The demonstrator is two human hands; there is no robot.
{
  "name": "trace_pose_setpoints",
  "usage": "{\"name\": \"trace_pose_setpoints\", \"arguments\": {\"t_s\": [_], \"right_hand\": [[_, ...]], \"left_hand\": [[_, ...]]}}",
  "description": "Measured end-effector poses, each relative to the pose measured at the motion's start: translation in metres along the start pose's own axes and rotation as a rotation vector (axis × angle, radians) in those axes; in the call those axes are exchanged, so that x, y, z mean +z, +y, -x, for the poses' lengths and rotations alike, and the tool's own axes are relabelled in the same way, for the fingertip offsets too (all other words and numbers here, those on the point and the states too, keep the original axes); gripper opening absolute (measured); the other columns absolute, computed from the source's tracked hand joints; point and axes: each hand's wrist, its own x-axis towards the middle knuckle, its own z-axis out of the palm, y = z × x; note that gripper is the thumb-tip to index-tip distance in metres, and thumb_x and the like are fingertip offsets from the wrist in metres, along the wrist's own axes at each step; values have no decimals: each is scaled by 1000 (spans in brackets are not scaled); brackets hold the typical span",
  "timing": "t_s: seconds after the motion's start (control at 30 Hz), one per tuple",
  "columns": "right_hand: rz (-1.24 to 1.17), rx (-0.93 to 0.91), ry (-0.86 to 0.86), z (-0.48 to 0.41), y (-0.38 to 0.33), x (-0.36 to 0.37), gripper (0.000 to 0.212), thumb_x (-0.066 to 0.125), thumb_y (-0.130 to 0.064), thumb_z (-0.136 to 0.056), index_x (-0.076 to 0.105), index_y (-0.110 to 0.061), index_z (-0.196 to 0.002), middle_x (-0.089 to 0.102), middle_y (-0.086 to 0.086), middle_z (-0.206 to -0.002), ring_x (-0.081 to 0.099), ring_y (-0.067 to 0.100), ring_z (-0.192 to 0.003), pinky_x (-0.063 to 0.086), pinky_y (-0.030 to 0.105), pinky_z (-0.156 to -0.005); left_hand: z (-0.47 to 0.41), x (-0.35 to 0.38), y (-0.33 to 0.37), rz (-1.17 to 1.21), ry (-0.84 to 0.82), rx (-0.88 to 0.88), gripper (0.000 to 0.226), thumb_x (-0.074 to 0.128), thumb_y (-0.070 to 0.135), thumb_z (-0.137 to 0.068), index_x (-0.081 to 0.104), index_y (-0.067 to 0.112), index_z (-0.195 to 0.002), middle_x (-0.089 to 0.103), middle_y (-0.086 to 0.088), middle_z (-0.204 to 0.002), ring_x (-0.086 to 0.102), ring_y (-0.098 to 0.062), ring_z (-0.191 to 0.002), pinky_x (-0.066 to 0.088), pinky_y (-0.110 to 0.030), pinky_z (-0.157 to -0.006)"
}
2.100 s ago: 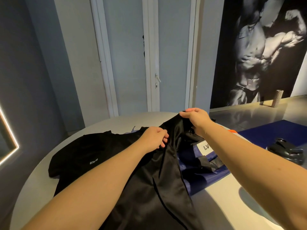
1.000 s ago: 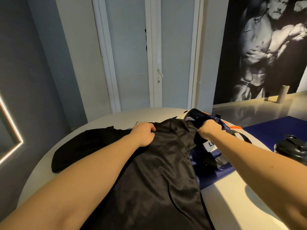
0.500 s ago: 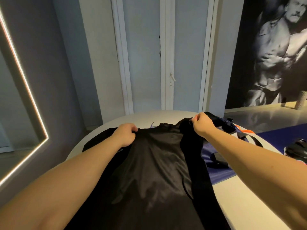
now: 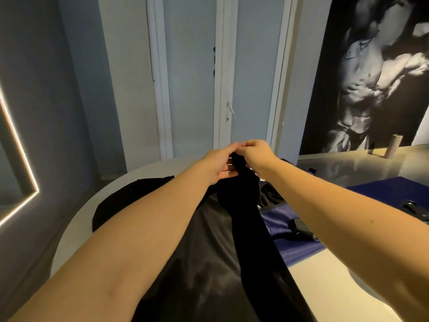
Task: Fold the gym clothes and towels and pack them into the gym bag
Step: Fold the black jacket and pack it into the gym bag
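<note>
A shiny black garment lies lengthwise on the round white table, running from the near edge toward the far side. Its far end is bunched and lifted between my two hands. My right hand pinches the top of that fabric from above. Against the fabric's left side sits my left hand, its thumb up at the pinched edge and its fingers lying fairly straight. A second black garment lies flat at the left. The navy gym bag lies to the right, partly under the black fabric.
A black shaker bottle sits at the far right edge over a blue mat. Behind the table are white doors, a wall poster at right and a lit mirror frame at left.
My hands, spread apart on the garment's far edge half a second ago, have come together at the middle, bringing the two corners together and folding the garment lengthwise.
</note>
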Motion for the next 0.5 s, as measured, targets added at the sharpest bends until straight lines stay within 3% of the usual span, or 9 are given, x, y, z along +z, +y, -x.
{"name": "trace_pose_setpoints", "arguments": {"t_s": [0.13, 0.2, 0.3, 0.4, 0.5], "right_hand": [[-125, 2, 50, 6, 9, -12, 32, 53, 8, -90, 72, -12, -105, 71, 7, -107, 67, 24, -102, 57, 27, -78], [-120, -18, 85, 13, 15, -15, 37, 55, 11, -88, 69, -12, -114, 69, 3, -112, 65, 19, -104, 53, 22, -79], [-141, -29, 69, 18, 21, -17, 42, 60, 12, -87, 66, -11, -121, 69, 3, -112, 66, 20, -105, 55, 32, -94], [-243, 9, 3, 21, 15, -17, 41, 53, 11, -90, 63, -9, -123, 67, 7, -117, 67, 27, -107, 55, 42, -97], [-315, 45, 4, 23, 9, -18, 45, 42, 15, -89, 60, -6, -125, 63, 11, -121, 61, 30, -114, 56, 40, -95]], "left_hand": [[-8, 0, -8, -53, 137, 24, 25, 59, 17, -99, 66, 1, -117, 74, -8, -94, 72, -14, -75, 61, -27, -70], [-10, 3, -10, -103, 157, 2, 28, 53, 16, -100, 63, -2, -119, 74, -11, -96, 73, -18, -79, 61, -30, -72], [-4, 13, -10, -46, 75, -78, 31, 47, 27, -102, 57, 2, -119, 73, -18, -101, 73, -29, -91, 62, -42, -80], [-3, 19, -12, 20, -38, -131, 43, 57, 49, -97, 64, 11, -117, 73, -15, -107, 71, -31, -100, 58, -49, -92], [-7, 21, -16, -1, -25, -63, 33, 69, 40, -92, 72, 14, -113, 74, -13, -111, 72, -28, -102, 58, -47, -93]]}}
